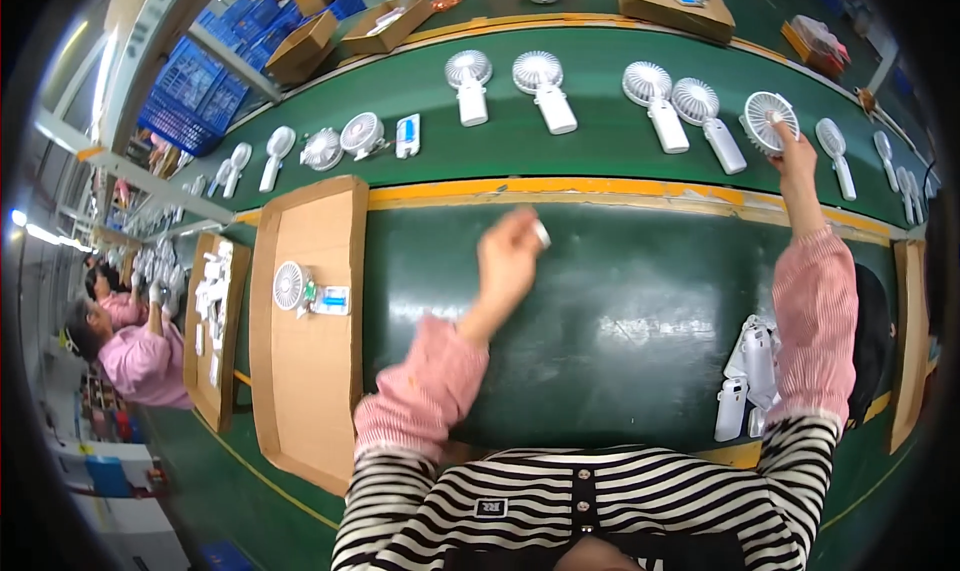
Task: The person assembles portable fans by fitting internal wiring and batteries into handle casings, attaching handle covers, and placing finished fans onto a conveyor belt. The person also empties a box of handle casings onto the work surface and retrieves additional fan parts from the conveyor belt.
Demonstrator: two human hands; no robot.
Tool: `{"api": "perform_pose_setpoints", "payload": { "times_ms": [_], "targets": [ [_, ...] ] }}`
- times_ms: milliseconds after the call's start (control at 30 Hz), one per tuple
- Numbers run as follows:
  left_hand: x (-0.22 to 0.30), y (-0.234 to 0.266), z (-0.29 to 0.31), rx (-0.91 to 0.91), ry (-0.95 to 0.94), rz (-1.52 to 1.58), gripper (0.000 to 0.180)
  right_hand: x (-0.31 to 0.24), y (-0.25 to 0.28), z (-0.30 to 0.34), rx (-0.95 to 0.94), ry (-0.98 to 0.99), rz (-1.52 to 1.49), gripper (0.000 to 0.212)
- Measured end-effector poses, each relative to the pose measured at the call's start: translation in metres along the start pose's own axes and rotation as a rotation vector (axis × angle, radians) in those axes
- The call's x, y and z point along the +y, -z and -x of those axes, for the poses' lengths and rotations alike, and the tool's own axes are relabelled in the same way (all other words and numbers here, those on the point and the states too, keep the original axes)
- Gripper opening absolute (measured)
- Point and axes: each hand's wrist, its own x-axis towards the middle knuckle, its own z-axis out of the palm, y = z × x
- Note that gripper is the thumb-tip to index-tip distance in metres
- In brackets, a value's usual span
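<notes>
My right hand (pixel 797 164) reaches over the green conveyor belt and grips a round white fan head (pixel 764 118), thumb across its grille. No handle shows below that fan head; my fingers may hide part of it. Over the dark green worktop (pixel 620 301), my left hand (pixel 507 258) is closed with a small white piece (pixel 541 233) at its fingertips, too small to name. Left of my right hand, two white handheld fans (pixel 655 96) lie on the belt, and another fan (pixel 836 151) lies to its right. White handle shells (pixel 748 371) are piled by my right forearm.
A shallow cardboard tray (pixel 300 391) at my left holds a fan head with a blue-and-white part. Beyond it, another carton (pixel 232 391) contains white pieces. More fans line the belt (pixel 600 161). Across it, a person's hands work near cardboard boxes (pixel 390 26). Blue crates (pixel 190 101) stand far left.
</notes>
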Motion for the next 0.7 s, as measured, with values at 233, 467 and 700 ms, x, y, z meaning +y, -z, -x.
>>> {"api": "perform_pose_setpoints", "payload": {
  "times_ms": [233, 467, 700],
  "targets": [
    [-0.003, 0.101, -0.161, 0.398, -0.079, -1.070, 0.076, -0.062, 0.006, 0.145, -0.333, 0.041, -0.179, 0.036],
    [-0.039, 0.140, -0.219, 0.149, 0.254, -1.146, 0.060, -0.040, -0.011, 0.305, -0.496, -0.201, -0.208, 0.056],
    [-0.039, 0.199, -0.257, 0.155, 0.421, -0.727, 0.036, 0.014, -0.054, 0.369, -0.566, -0.310, -0.284, 0.058]
  ]
}}
